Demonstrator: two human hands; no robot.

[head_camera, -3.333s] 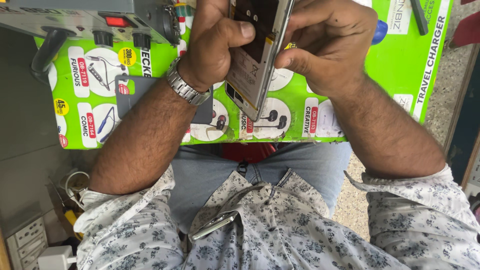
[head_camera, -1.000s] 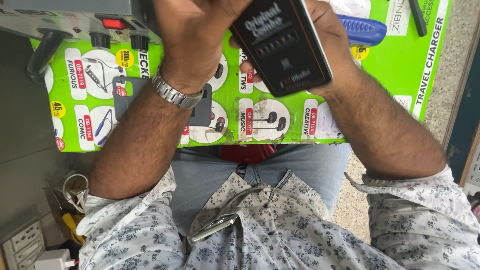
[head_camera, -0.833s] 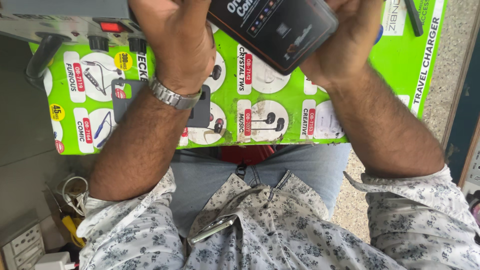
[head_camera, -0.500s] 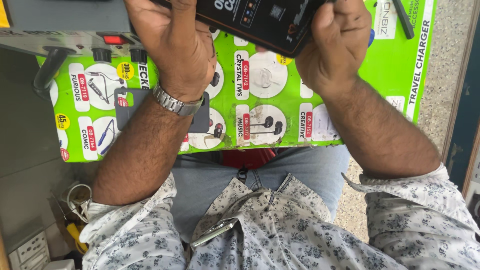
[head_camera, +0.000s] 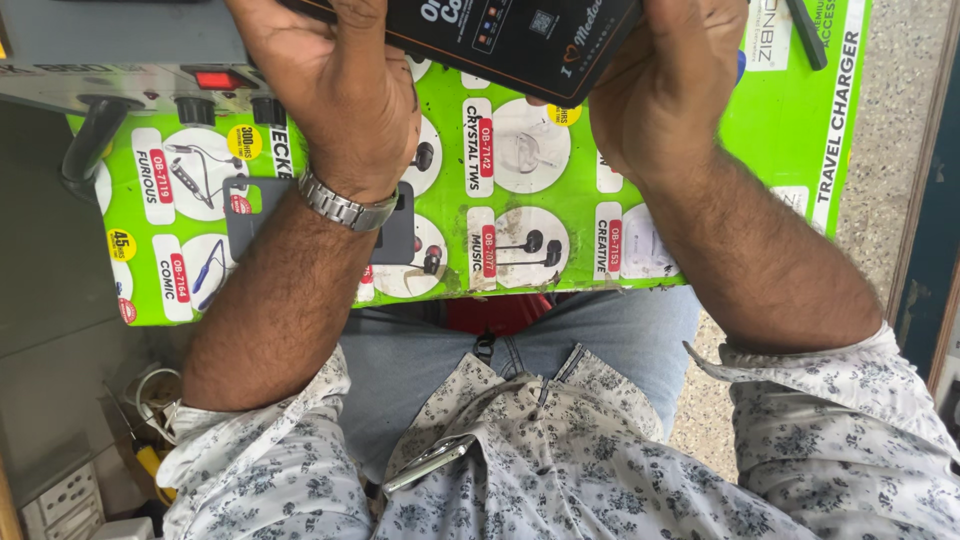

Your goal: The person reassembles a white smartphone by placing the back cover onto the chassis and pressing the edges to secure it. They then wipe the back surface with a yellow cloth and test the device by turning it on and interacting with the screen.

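Both my hands hold one black flat box [head_camera: 520,40] with printed markings at the top of the view, above a bright green printed mat [head_camera: 520,200]. My left hand [head_camera: 330,90], with a metal watch on its wrist, grips the box's left end. My right hand [head_camera: 670,95] grips its right end. The box's upper part is cut off by the frame edge. A dark grey phone case [head_camera: 245,215] lies on the mat, partly hidden under my left forearm.
A grey device with a red switch and black knobs [head_camera: 215,85] stands at the upper left. Cables and white sockets [head_camera: 70,495] lie at the lower left. A phone [head_camera: 430,462] sticks out of my shirt pocket. Speckled floor [head_camera: 890,150] at right.
Earlier my hands worked on a phone held edge-on. A black box then appeared in them, and it has moved up and away, turning flatter, until it is partly out of view.
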